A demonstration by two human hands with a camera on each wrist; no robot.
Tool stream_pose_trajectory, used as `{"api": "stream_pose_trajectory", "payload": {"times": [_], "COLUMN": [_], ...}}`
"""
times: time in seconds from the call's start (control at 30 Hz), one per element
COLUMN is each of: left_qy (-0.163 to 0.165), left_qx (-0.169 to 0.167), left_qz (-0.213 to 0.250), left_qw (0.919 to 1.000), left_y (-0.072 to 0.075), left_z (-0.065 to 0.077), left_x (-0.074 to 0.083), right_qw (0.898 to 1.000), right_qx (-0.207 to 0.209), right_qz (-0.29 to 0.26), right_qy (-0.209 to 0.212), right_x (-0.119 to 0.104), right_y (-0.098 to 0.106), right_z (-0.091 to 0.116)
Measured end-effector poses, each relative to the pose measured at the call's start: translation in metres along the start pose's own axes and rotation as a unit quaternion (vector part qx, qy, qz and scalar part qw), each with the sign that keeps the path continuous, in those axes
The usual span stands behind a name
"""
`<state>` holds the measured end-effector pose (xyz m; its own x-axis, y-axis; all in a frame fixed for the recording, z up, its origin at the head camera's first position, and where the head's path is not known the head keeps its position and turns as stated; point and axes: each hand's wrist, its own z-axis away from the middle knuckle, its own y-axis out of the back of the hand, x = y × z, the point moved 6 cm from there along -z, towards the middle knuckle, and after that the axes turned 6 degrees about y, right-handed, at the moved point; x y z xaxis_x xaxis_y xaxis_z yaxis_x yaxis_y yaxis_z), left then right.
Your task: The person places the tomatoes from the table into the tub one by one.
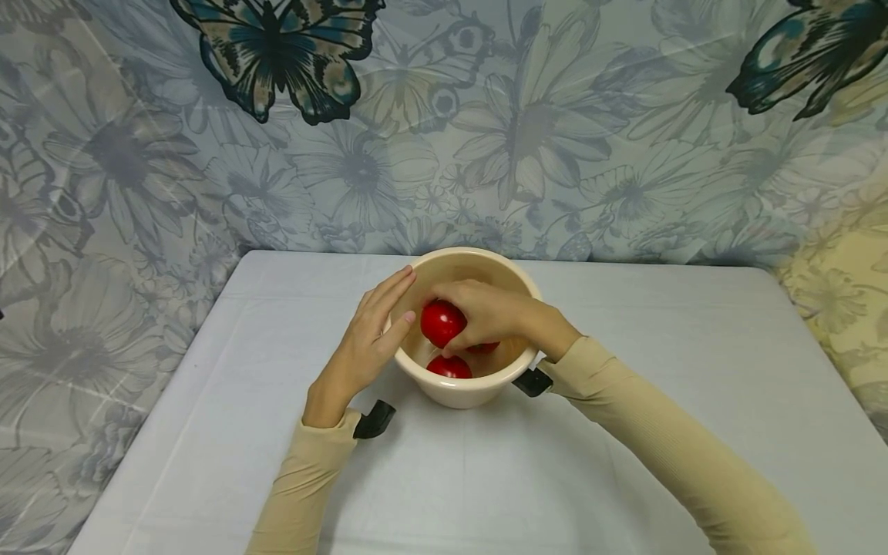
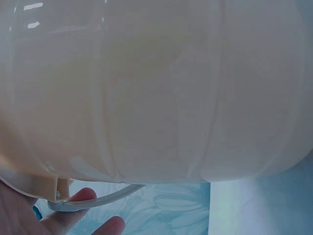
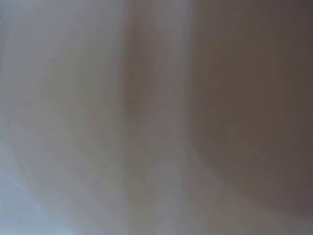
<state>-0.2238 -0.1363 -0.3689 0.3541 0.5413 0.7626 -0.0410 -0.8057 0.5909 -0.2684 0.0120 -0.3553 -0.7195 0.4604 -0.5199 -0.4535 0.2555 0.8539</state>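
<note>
A cream plastic bucket (image 1: 458, 395) with a pale handle (image 2: 105, 199) stands on the table. Inside it, my right hand (image 1: 496, 312) grips a smooth, shiny red ball-shaped object (image 1: 442, 322). Another red round object (image 1: 449, 367) lies lower in the bucket, and a third (image 1: 483, 348) is mostly hidden under the right hand. My left hand (image 1: 364, 339) rests against the bucket's left rim, fingers fairly straight and thumb over the edge. In the left wrist view, its fingers (image 2: 111, 226) show beside the handle. The right wrist view is blurred and filled by the bucket's pale wall.
A white cloth covers the table (image 1: 610, 478), whose far edge meets a curtain (image 1: 541, 154) printed with flowers and butterflies. Black wrist mounts (image 1: 375, 419) show at both cuffs, the right one close to the bucket's side.
</note>
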Motion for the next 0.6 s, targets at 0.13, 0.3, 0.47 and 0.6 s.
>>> {"api": "stream_pose_trajectory", "payload": {"times": [0.13, 0.3, 0.47, 0.6], "left_qy": [-0.002, -0.002, -0.002, 0.000], "left_qx": [0.001, 0.000, 0.003, 0.003], "left_qz": [-0.002, -0.003, -0.004, -0.003], "left_qw": [1.0000, 1.0000, 1.0000, 1.0000], "left_y": [0.0002, 0.0003, 0.0010, 0.0008], "left_z": [-0.0001, 0.0000, 0.0002, 0.0004], "left_x": [0.0010, 0.0016, 0.0010, 0.0008], "right_qw": [1.000, 1.000, 1.000, 0.999], "right_qx": [-0.012, -0.023, -0.022, -0.025], "right_qz": [0.002, -0.004, -0.001, 0.006], "right_qy": [-0.002, -0.017, -0.014, -0.018], "right_x": [0.0006, 0.0020, 0.0012, 0.0023], "right_y": [-0.0025, -0.0042, -0.0037, -0.0041], "right_z": [0.0002, 0.0008, 0.0006, 0.0003]}}
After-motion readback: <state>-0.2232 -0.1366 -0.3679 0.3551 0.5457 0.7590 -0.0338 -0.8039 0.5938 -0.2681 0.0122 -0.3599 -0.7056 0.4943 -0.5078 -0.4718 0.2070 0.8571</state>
